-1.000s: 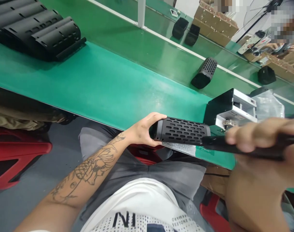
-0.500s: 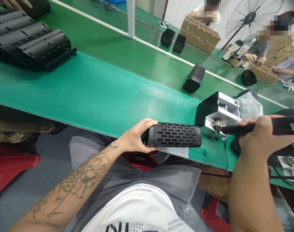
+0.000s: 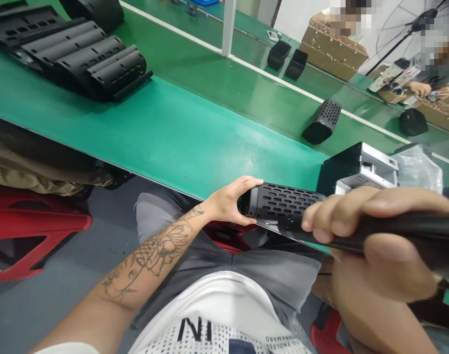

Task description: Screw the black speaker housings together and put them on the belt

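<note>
My left hand [image 3: 229, 200] grips the end of a black slotted housing [image 3: 285, 199], thumb and fingers on opposite sides. The housing lies along the near edge of the green bench. In my right hand [image 3: 379, 241] is a black electric screwdriver [image 3: 427, 233], fingers wrapped round its body. Its narrow front end points left, across the near side of the housing; the tip is blurred, and I cannot tell whether it touches. My right hand hides the housing's far right end. Behind that hand stands a black and silver screw feeder [image 3: 357, 167], partly covered.
Several black housing shells [image 3: 87, 54] lie in a row at the left of the bench [image 3: 194, 132]. Another perforated housing [image 3: 323, 120] sits farther back. A clear plastic bag [image 3: 419, 167] is beside the feeder. Across the bench are cardboard boxes [image 3: 331, 46] and people. Red stools [image 3: 36, 226] stand below.
My right hand has brought the screwdriver from the feeder leftward and nearer, over the housing's near side. My left hand keeps its hold. The whole view has shifted.
</note>
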`<action>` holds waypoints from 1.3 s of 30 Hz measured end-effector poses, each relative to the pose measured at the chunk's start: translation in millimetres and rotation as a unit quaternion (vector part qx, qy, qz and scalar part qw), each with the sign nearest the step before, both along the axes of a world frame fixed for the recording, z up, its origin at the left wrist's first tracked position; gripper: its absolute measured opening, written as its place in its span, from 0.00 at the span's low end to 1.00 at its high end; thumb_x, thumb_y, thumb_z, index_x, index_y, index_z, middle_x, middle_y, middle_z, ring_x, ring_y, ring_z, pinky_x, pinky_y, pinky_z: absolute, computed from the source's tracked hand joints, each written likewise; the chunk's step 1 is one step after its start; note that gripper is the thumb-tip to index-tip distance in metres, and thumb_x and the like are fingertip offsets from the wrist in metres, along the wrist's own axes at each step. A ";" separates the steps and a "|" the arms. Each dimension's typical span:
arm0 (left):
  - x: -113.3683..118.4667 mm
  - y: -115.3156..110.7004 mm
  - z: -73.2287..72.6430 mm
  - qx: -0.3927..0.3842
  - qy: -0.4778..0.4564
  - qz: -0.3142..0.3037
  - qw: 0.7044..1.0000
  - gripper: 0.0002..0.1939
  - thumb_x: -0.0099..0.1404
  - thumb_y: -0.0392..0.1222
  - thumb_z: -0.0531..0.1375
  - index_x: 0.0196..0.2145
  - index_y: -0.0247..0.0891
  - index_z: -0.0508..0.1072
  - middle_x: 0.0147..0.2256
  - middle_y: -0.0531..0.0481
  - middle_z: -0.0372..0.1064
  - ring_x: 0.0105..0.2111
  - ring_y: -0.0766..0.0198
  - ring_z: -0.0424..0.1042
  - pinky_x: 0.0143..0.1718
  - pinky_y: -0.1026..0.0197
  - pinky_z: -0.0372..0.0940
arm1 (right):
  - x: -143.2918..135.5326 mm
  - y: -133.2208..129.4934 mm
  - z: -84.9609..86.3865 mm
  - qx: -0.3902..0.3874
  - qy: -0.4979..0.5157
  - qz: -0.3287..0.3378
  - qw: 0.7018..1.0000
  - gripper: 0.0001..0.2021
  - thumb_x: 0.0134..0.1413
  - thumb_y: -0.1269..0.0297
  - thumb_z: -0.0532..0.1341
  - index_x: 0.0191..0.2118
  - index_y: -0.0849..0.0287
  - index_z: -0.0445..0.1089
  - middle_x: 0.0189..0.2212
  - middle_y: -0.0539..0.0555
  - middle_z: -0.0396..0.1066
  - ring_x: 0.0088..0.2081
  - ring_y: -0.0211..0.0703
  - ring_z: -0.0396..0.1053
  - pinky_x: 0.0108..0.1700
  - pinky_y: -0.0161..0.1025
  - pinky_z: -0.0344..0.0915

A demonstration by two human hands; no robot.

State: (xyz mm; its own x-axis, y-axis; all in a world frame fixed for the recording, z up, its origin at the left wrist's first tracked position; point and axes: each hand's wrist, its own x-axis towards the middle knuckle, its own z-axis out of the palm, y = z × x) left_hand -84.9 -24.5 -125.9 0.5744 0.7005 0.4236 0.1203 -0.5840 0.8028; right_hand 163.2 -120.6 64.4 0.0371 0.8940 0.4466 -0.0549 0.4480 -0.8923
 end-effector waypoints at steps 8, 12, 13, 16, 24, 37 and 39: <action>2.5 -0.4 -1.7 -0.005 -0.032 -0.019 0.999 0.57 0.60 0.53 0.83 0.80 0.48 0.65 0.74 0.35 0.68 0.73 0.38 0.73 0.76 0.37 0.71 | -39.5 34.8 -13.2 0.040 -0.029 0.079 0.996 0.09 0.65 0.62 0.78 0.47 0.52 0.83 0.29 0.49 0.79 0.26 0.45 0.79 0.33 0.49 0.82; 4.3 0.1 -1.2 -0.018 -0.044 -0.023 0.999 0.57 0.58 0.53 0.84 0.79 0.50 0.66 0.71 0.38 0.71 0.70 0.38 0.75 0.75 0.37 0.72 | -40.9 38.5 -16.7 0.031 -0.037 0.098 0.994 0.07 0.65 0.63 0.78 0.45 0.52 0.82 0.28 0.48 0.79 0.25 0.45 0.77 0.31 0.49 0.81; 4.7 0.3 -0.8 -0.020 -0.046 -0.024 0.998 0.57 0.58 0.53 0.84 0.79 0.50 0.66 0.71 0.38 0.71 0.70 0.38 0.75 0.75 0.37 0.72 | -41.8 39.1 -17.1 0.026 -0.033 0.101 0.994 0.07 0.65 0.63 0.78 0.45 0.52 0.82 0.28 0.48 0.78 0.25 0.44 0.76 0.31 0.48 0.80; 5.6 0.9 0.5 -0.019 -0.045 -0.025 0.998 0.57 0.58 0.53 0.84 0.79 0.50 0.67 0.70 0.38 0.72 0.70 0.38 0.75 0.75 0.38 0.72 | -43.4 41.0 -18.2 0.010 -0.018 0.109 0.994 0.08 0.63 0.62 0.79 0.43 0.52 0.82 0.27 0.48 0.78 0.24 0.42 0.75 0.30 0.45 0.79; 8.1 0.5 0.0 0.001 -0.056 -0.026 0.998 0.54 0.61 0.54 0.82 0.79 0.48 0.67 0.68 0.36 0.73 0.69 0.38 0.75 0.75 0.39 0.71 | -39.2 39.1 -23.3 0.005 -0.019 0.162 0.987 0.07 0.63 0.64 0.79 0.44 0.52 0.83 0.27 0.48 0.77 0.24 0.41 0.73 0.29 0.45 0.78; 5.6 2.1 -4.7 0.001 -0.014 -0.011 1.000 0.59 0.61 0.59 0.83 0.82 0.49 0.64 0.73 0.38 0.71 0.73 0.41 0.73 0.77 0.42 0.69 | -39.1 32.7 -28.5 -0.005 -0.048 0.182 0.982 0.09 0.66 0.65 0.78 0.49 0.52 0.83 0.32 0.49 0.79 0.30 0.43 0.78 0.36 0.49 0.81; 4.3 3.6 -7.6 0.016 -0.005 -0.002 1.000 0.59 0.62 0.61 0.83 0.82 0.47 0.63 0.74 0.37 0.70 0.74 0.42 0.73 0.79 0.44 0.68 | -43.5 32.7 -13.5 0.013 -0.048 0.160 0.986 0.08 0.65 0.60 0.79 0.46 0.51 0.84 0.29 0.47 0.78 0.26 0.41 0.77 0.32 0.46 0.80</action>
State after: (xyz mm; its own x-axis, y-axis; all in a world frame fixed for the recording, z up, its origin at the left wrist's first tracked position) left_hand -80.6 -20.8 -133.5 0.5728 0.6840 0.4516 0.1092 -0.6097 0.7850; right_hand 119.8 -88.0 50.9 -0.2884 0.8413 0.4572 -0.1140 0.4439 -0.8888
